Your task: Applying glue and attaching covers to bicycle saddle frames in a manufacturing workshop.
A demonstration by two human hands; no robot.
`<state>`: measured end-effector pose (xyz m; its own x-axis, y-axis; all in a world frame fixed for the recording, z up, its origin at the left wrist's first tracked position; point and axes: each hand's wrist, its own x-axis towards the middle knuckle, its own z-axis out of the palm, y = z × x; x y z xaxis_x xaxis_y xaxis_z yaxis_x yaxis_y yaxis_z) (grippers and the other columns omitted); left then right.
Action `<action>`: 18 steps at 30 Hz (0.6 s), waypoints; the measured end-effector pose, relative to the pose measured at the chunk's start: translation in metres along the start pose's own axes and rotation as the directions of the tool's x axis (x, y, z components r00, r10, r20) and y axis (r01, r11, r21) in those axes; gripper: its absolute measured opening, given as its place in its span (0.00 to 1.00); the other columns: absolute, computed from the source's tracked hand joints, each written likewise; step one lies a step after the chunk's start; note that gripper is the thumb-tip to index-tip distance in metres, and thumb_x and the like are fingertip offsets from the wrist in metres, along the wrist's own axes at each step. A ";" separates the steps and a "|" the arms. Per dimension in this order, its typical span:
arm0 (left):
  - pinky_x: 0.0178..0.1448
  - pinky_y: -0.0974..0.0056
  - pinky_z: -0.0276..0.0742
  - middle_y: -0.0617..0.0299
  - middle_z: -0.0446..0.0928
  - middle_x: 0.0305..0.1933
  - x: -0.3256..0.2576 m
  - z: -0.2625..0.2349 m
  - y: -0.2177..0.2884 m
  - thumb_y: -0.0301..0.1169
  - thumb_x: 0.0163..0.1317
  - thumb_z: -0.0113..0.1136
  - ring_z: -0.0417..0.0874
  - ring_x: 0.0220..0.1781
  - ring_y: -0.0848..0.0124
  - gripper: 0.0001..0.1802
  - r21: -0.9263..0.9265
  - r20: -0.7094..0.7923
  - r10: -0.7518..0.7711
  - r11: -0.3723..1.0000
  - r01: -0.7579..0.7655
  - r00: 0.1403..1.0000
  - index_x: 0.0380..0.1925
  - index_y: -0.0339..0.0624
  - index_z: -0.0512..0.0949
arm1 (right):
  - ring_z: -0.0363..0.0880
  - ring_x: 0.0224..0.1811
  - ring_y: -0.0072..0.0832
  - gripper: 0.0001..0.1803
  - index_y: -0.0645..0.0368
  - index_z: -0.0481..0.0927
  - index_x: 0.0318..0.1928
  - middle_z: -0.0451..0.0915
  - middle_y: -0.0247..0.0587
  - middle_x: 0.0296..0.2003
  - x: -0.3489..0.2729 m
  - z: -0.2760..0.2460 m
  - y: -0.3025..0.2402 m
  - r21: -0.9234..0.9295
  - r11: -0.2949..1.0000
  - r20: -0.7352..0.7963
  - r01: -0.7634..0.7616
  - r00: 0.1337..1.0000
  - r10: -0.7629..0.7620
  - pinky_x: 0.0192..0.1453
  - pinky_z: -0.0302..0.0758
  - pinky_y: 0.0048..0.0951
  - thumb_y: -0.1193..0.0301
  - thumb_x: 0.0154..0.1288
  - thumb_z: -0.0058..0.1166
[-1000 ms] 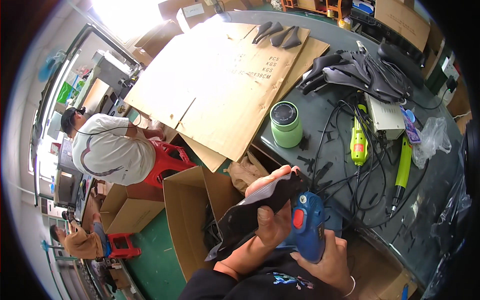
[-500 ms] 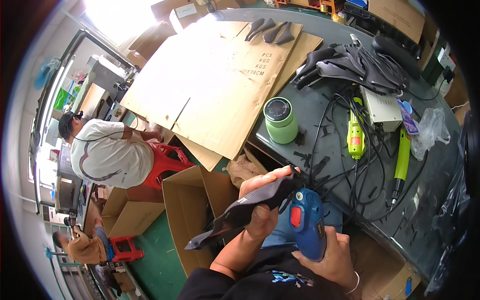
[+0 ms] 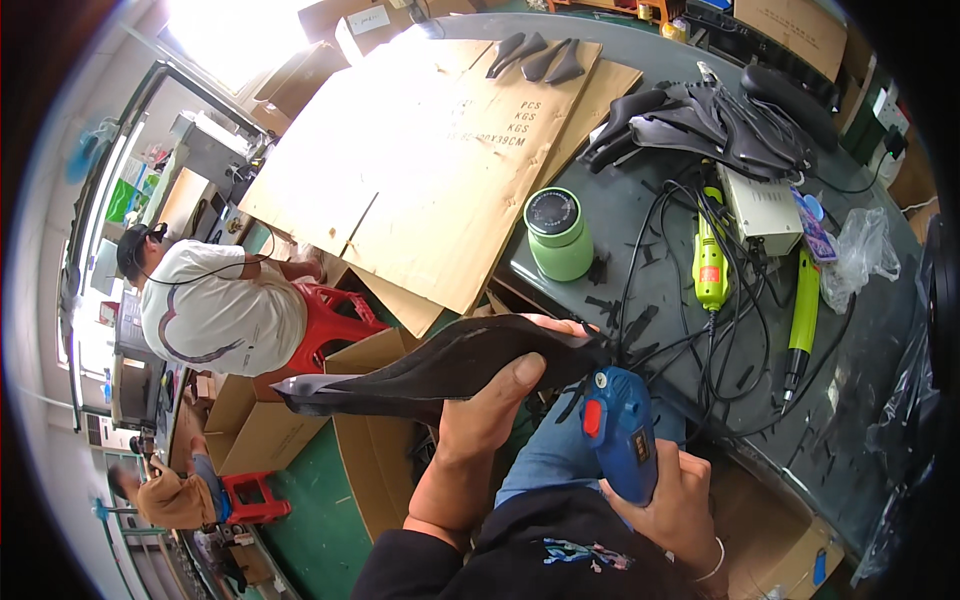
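- The dark shell [image 3: 425, 378] is near us, its right end beside the blue tool [image 3: 622, 435]
- We judge the shell light, fairly stiff, slightly slippery, best held around mid-length
- Our left hand [image 3: 487, 408] is closed on it, right of its middle
- Our right hand [image 3: 668, 505] is wrapped round the tool
- Farther off, a bottle [image 3: 563, 256] stands on the table [image 3: 850, 352]

**Counter [image 3: 640, 50] ahead and right, cartons [image 3: 370, 480] on my left**

Cardboard sheets [image 3: 420, 170] lie partly on the counter, four pads [image 3: 567, 63] on their far edge. Just right of the sheets stands a bottle [image 3: 560, 240]; farther right is a heap of parts [image 3: 740, 130]. Nearer me than the heap sits a unit [image 3: 760, 215], a plastic bag [image 3: 868, 260] to its right. My left hand [image 3: 490, 400] has a panel [image 3: 430, 370], left of the power tool [image 3: 622, 435] in my right hand [image 3: 675, 500]. Left of the sheets, a person [image 3: 220, 310] sits on a stool [image 3: 330, 320].
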<state>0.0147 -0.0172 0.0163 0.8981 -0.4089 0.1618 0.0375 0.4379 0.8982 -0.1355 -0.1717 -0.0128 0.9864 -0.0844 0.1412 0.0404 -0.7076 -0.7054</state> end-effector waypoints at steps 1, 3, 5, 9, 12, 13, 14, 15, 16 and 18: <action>0.57 0.57 0.70 0.48 0.76 0.44 0.002 -0.003 -0.001 0.34 0.56 0.58 0.76 0.51 0.59 0.20 0.036 0.061 0.013 0.999 -0.015 0.998 0.44 0.29 0.72 | 0.74 0.23 0.38 0.28 0.62 0.69 0.39 0.74 0.41 0.22 -0.001 0.000 -0.001 0.001 1.000 0.001 0.001 1.000 -0.001 0.32 0.69 0.33 0.62 0.42 0.69; 0.58 0.62 0.68 0.51 0.76 0.46 0.002 -0.004 0.000 0.30 0.56 0.57 0.75 0.53 0.64 0.17 0.070 0.121 0.022 0.997 -0.031 0.992 0.43 0.30 0.74 | 0.74 0.23 0.38 0.28 0.62 0.69 0.39 0.74 0.41 0.23 -0.001 -0.001 -0.002 -0.021 1.000 -0.002 0.020 1.000 -0.020 0.34 0.69 0.33 0.62 0.42 0.69; 0.58 0.63 0.68 0.53 0.75 0.47 -0.001 -0.002 0.001 0.27 0.54 0.56 0.75 0.52 0.66 0.15 0.180 0.074 0.010 0.983 -0.023 0.997 0.42 0.31 0.75 | 0.74 0.23 0.38 0.28 0.62 0.69 0.39 0.74 0.41 0.23 -0.001 -0.002 -0.002 -0.013 1.000 0.002 0.024 1.000 -0.024 0.33 0.69 0.33 0.61 0.42 0.69; 0.56 0.64 0.69 0.54 0.74 0.48 -0.004 -0.004 0.000 0.27 0.53 0.57 0.75 0.50 0.67 0.16 0.286 0.074 0.062 0.955 -0.081 0.995 0.43 0.32 0.74 | 0.75 0.22 0.38 0.27 0.62 0.69 0.38 0.75 0.41 0.22 0.001 -0.002 -0.004 0.055 0.998 0.018 -0.019 1.000 0.018 0.31 0.70 0.33 0.63 0.41 0.69; 0.54 0.65 0.69 0.55 0.73 0.47 -0.004 0.002 0.001 0.29 0.53 0.58 0.75 0.47 0.68 0.18 -0.194 0.108 0.147 0.973 -0.125 0.983 0.44 0.33 0.73 | 0.76 0.20 0.38 0.26 0.62 0.69 0.37 0.75 0.41 0.20 0.000 0.002 0.003 0.118 0.993 0.008 -0.010 1.000 0.009 0.28 0.72 0.32 0.65 0.41 0.69; 0.54 0.59 0.71 0.49 0.74 0.45 -0.006 -0.004 -0.002 0.32 0.54 0.58 0.76 0.48 0.61 0.23 -0.091 0.017 0.138 0.987 -0.136 0.990 0.48 0.32 0.68 | 0.76 0.20 0.38 0.26 0.62 0.69 0.37 0.75 0.41 0.20 0.000 0.001 0.003 0.118 0.993 0.011 -0.009 1.000 0.008 0.28 0.72 0.32 0.65 0.41 0.69; 0.54 0.52 0.72 0.44 0.75 0.42 -0.008 -0.007 -0.004 0.35 0.55 0.57 0.77 0.49 0.53 0.27 0.014 -0.074 0.137 0.991 -0.136 0.988 0.51 0.31 0.64 | 0.76 0.20 0.37 0.26 0.63 0.69 0.37 0.76 0.41 0.20 0.000 0.000 0.002 0.109 0.994 0.016 0.005 1.000 -0.006 0.27 0.72 0.31 0.65 0.41 0.69; 0.54 0.52 0.72 0.44 0.75 0.42 -0.009 -0.008 -0.005 0.35 0.55 0.57 0.77 0.49 0.53 0.27 0.015 -0.077 0.136 0.991 -0.135 0.988 0.51 0.31 0.64 | 0.77 0.19 0.37 0.25 0.63 0.69 0.37 0.76 0.42 0.19 0.001 0.000 0.002 0.101 0.995 0.021 0.019 1.000 -0.021 0.27 0.73 0.30 0.66 0.41 0.68; 0.54 0.59 0.70 0.50 0.73 0.44 -0.010 -0.007 -0.006 0.34 0.54 0.58 0.75 0.48 0.61 0.24 0.050 -0.113 0.120 0.992 -0.115 0.986 0.48 0.32 0.68 | 0.77 0.19 0.37 0.25 0.63 0.69 0.37 0.76 0.42 0.19 0.001 0.000 0.002 0.102 0.995 0.024 0.019 0.999 -0.021 0.27 0.73 0.30 0.66 0.41 0.68; 0.54 0.65 0.67 0.55 0.72 0.47 -0.011 -0.005 -0.008 0.33 0.53 0.59 0.73 0.47 0.69 0.21 0.084 -0.151 0.103 0.992 -0.091 0.983 0.45 0.32 0.72 | 0.77 0.20 0.37 0.26 0.63 0.69 0.37 0.76 0.42 0.19 0.002 0.001 0.002 0.136 0.991 0.030 0.021 0.999 -0.025 0.28 0.73 0.30 0.66 0.41 0.68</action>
<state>0.0071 -0.0118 0.0055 0.9530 -0.2363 0.1895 -0.0809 0.4045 0.9110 -0.1333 -0.1722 -0.0144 0.9894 -0.0455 0.1378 0.0820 -0.6076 -0.7900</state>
